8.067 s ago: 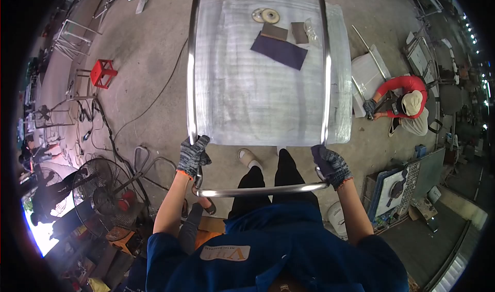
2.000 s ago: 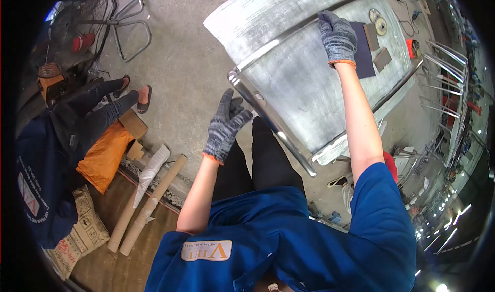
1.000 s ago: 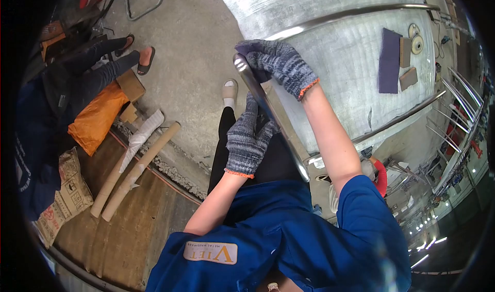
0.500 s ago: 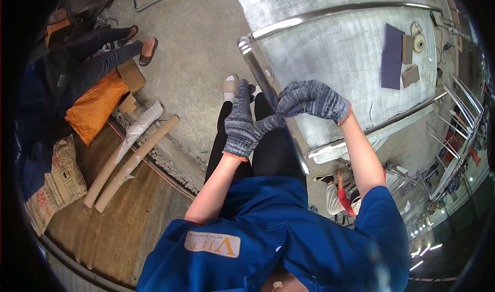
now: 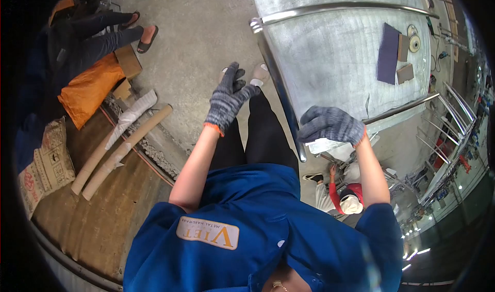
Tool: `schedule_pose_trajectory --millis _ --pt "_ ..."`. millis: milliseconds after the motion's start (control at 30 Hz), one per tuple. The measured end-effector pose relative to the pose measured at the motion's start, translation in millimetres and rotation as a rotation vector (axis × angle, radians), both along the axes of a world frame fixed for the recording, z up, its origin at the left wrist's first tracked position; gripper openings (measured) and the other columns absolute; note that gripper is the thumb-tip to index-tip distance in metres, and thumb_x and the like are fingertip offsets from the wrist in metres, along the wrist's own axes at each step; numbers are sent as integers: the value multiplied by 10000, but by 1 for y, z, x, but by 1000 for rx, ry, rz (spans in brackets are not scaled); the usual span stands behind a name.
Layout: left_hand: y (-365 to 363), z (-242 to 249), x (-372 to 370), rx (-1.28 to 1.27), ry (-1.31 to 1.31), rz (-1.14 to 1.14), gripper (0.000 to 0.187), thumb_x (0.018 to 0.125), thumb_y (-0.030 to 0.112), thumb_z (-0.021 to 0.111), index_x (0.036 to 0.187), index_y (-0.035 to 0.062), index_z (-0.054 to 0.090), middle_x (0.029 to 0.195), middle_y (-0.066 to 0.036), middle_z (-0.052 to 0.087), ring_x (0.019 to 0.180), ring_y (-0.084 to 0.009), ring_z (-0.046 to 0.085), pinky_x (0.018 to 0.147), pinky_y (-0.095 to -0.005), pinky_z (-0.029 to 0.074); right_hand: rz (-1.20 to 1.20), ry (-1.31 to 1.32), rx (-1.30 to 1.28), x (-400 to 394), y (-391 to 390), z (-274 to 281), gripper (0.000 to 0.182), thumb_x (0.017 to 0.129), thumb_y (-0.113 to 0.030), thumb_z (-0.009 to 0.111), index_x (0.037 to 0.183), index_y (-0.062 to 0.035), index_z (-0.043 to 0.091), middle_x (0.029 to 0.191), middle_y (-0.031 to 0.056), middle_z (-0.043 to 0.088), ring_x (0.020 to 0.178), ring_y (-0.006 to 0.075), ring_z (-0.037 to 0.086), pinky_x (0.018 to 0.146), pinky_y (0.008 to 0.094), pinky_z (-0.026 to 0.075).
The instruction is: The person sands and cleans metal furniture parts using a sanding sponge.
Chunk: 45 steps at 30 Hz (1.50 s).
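Note:
A shiny bent metal tube frame (image 5: 277, 75) lies on the covered table, one bar running along the edge nearest me. My right hand (image 5: 332, 125), in a grey knitted glove with an orange cuff, is at the near end of that bar. Its fingers are bent and pressed together, tips at the tube; whatever they may hold is hidden. My left hand (image 5: 229, 98), gloved alike, hangs in the air left of the frame, above my legs. Its fingers are apart and nothing shows in it.
On the table's pale cover (image 5: 335, 60) lie a dark purple sheet (image 5: 388, 53), brown blocks (image 5: 405, 74) and round discs (image 5: 414, 43). Cardboard tubes (image 5: 129, 150), an orange bag (image 5: 90, 91) and a person's legs (image 5: 108, 42) are left. Another person (image 5: 343, 196) crouches lower right.
My hands have moved apart: the left away from the tube, up and left, the right down along the bar towards its near end. The view has shifted slightly.

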<state>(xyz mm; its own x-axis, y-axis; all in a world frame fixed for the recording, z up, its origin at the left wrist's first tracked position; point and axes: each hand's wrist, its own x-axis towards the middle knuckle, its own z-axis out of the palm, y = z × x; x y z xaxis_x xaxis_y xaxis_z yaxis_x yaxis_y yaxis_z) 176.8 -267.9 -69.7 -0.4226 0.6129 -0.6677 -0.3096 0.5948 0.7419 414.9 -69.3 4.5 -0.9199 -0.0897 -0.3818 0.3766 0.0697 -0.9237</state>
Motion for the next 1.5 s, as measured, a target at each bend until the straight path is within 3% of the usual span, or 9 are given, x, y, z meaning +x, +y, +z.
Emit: schedule_pose_trajectory --millis 100,233,400,567,900,967,1100,1400,1500 --pt "9 -1 -9 -13 -40 27 719 880 81 713 1486 5 334 1377 -154 527 1202 -219 542 1025 -336 463 -398 86 309 -4 -14 -3 306 741 -48 775 1021 -173 775 1039 68 661 992 219 646 862 313 541" --pt "8 4 -11 7 -116 89 676 893 111 705 1465 -7 366 1376 -187 537 1279 -249 518 1067 -332 427 -286 201 962 -45 -45 33 142 765 -207 766 904 -181 760 939 56 675 911 248 654 756 361 533" --pt "-11 -7 -16 -14 -93 126 633 899 110 696 1445 -11 399 1355 -176 560 1266 -241 531 1066 -337 428 -276 -102 880 -2 -96 28 96 817 -286 701 818 -191 711 748 39 621 709 246 615 627 402 479" --pt "-11 -18 -9 -113 -89 133 583 908 110 686 1423 -3 438 1336 -161 579 1218 -224 568 1051 -325 440 -196 390 1144 -104 -26 -5 239 822 -133 621 1040 -176 708 898 60 679 757 276 634 651 388 499" --pt "-11 -20 7 120 -31 54 585 910 12 617 1454 32 405 1323 -159 577 1214 -228 560 1034 -319 449 -130 291 911 -40 -59 11 163 872 -148 656 1013 -198 720 788 61 691 669 245 645 600 370 505" --pt "0 3 11 -40 56 -390 804 816 200 763 1478 10 348 1364 -195 542 1208 -276 580 1000 -312 471 -144 92 817 -60 -51 10 146 871 -168 656 998 -198 723 800 62 693 685 242 652 612 361 508" --pt "10 24 49 35 -121 -470 1011 738 436 812 1515 49 294 1349 -205 570 1217 -295 591 977 -370 483 -171 433 1158 -147 0 -1 264 804 -96 668 1042 -194 728 892 72 688 804 271 661 707 354 526" --pt "36 38 65 8 -34 -469 661 854 422 646 1335 -2 484 1002 -232 687 921 -393 665 815 -467 518 92 117 813 -223 68 -2 350 780 7 647 1068 -170 735 977 96 689 886 308 653 788 376 537" --pt "36 34 75 -12 -54 -437 672 851 406 655 1339 -18 473 996 -240 685 913 -401 665 813 -472 519 187 -218 347 -250 99 -10 304 821 44 659 1102 -52 728 1014 70 741 830 144 663 762 304 548"
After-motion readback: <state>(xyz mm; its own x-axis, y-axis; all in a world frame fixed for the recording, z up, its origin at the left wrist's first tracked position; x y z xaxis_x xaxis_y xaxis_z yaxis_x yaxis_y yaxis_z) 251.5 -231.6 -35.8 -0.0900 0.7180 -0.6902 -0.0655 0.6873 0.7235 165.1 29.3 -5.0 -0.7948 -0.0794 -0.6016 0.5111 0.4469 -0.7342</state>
